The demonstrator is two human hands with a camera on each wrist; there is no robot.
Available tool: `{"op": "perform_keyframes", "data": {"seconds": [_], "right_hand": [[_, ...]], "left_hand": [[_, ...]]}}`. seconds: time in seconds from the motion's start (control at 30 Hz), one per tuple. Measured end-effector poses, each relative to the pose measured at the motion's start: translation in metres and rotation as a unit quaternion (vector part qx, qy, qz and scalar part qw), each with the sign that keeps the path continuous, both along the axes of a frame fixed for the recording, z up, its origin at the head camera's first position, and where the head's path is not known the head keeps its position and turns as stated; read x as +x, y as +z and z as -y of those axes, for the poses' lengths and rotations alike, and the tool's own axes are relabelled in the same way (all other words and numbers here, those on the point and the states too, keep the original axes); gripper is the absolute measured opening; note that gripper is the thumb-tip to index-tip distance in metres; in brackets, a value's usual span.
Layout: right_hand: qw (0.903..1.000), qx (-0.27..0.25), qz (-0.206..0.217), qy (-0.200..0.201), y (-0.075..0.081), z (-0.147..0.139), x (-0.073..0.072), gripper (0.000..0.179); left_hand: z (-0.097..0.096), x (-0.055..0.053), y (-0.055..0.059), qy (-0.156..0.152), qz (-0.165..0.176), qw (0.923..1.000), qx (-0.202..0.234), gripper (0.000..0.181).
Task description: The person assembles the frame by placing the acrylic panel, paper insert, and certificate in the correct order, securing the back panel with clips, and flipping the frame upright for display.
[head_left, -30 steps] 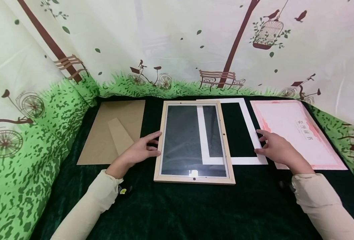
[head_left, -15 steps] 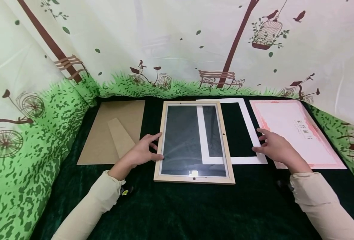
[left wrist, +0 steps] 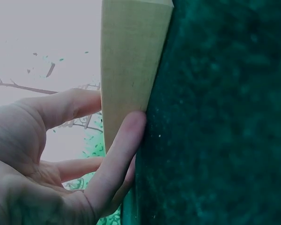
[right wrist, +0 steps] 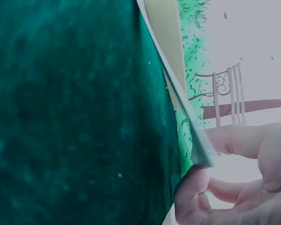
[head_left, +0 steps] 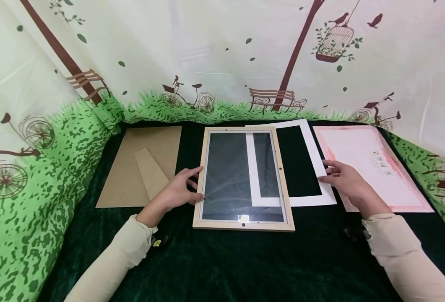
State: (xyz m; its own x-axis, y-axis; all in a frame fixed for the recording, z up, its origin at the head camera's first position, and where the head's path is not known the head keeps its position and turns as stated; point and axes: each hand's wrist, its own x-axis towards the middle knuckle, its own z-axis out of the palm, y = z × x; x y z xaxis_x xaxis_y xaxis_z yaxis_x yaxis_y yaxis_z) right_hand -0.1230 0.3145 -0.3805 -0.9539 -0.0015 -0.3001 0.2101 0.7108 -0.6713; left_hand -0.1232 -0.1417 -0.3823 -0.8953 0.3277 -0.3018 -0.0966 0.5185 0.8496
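A pale wooden picture frame (head_left: 222,225) with a clear pane lies mid-table. At its left side my left hand (head_left: 176,192) grips the rail, thumb over the top face; in the left wrist view a finger lies along the frame's outer side (left wrist: 126,61). My right hand (head_left: 346,183) pinches the right strip of a white mat board (head_left: 311,147) between thumb and fingers. That side of the mat is tilted up off the cloth, and its edge (right wrist: 199,140) shows between the fingers in the right wrist view. The mat's left part shows through the pane, under the frame.
To the left lies a brown backing board (head_left: 113,184) with an easel leg (head_left: 150,170). A pink-bordered certificate sheet (head_left: 358,147) lies at the right, partly under my right hand. Dark green velvet cloth (head_left: 222,264) covers the table, and a printed curtain (head_left: 214,50) hangs behind.
My left thumb has come onto the frame's rail. My right hand has closed on the mat's right edge and raised it slightly off the cloth.
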Motion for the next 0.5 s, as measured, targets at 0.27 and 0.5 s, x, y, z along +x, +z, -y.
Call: {"op": "perform_keyframes", "data": {"seconds": [0.27, 0.5], "right_hand": [[0.9989, -0.042, -0.021, 0.003, 0.0001, -0.0064, -0.0005, 0.060], [0.9979, -0.038, -0.040, 0.033, 0.0008, -0.0070, -0.0003, 0.063]], "left_hand": [[-0.0034, -0.0014, -0.0001, 0.009, -0.003, 0.9999, -0.008, 0.090], [-0.0088, -0.0006, 0.0021, 0.024, -0.010, 0.9989, -0.038, 0.089]]}}
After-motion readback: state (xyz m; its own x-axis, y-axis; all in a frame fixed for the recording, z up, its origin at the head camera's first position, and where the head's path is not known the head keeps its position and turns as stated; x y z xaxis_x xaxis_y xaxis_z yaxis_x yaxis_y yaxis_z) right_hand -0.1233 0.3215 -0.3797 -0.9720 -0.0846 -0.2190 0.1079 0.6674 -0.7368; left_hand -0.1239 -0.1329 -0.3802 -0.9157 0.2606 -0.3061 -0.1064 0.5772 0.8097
